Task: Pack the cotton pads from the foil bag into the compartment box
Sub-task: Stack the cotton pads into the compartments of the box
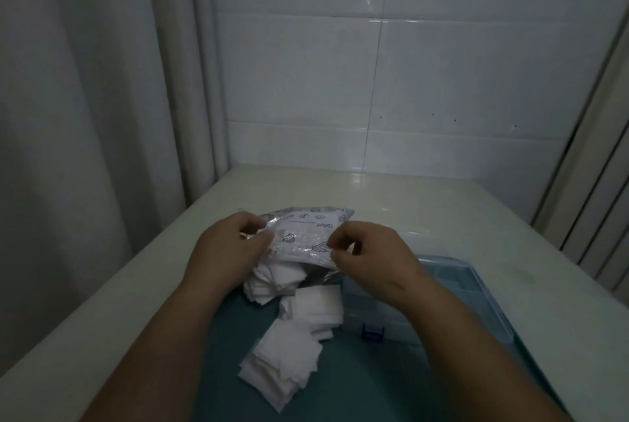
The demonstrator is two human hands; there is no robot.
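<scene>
A silvery foil bag (308, 234) printed with small shell drawings is held just above the table, its mouth turned toward me. My left hand (228, 248) pinches its left edge and my right hand (371, 254) pinches its right edge. White square cotton pads (289, 346) spill from the mouth in a loose heap onto a teal mat (357, 384). The clear compartment box (469, 299) with a small blue latch lies to the right, partly hidden under my right forearm.
The mat lies on a pale table (374, 197) set against a white tiled wall (408, 64). A grey curtain (85, 98) hangs along the left side. A vertical frame (599, 156) stands at the right edge.
</scene>
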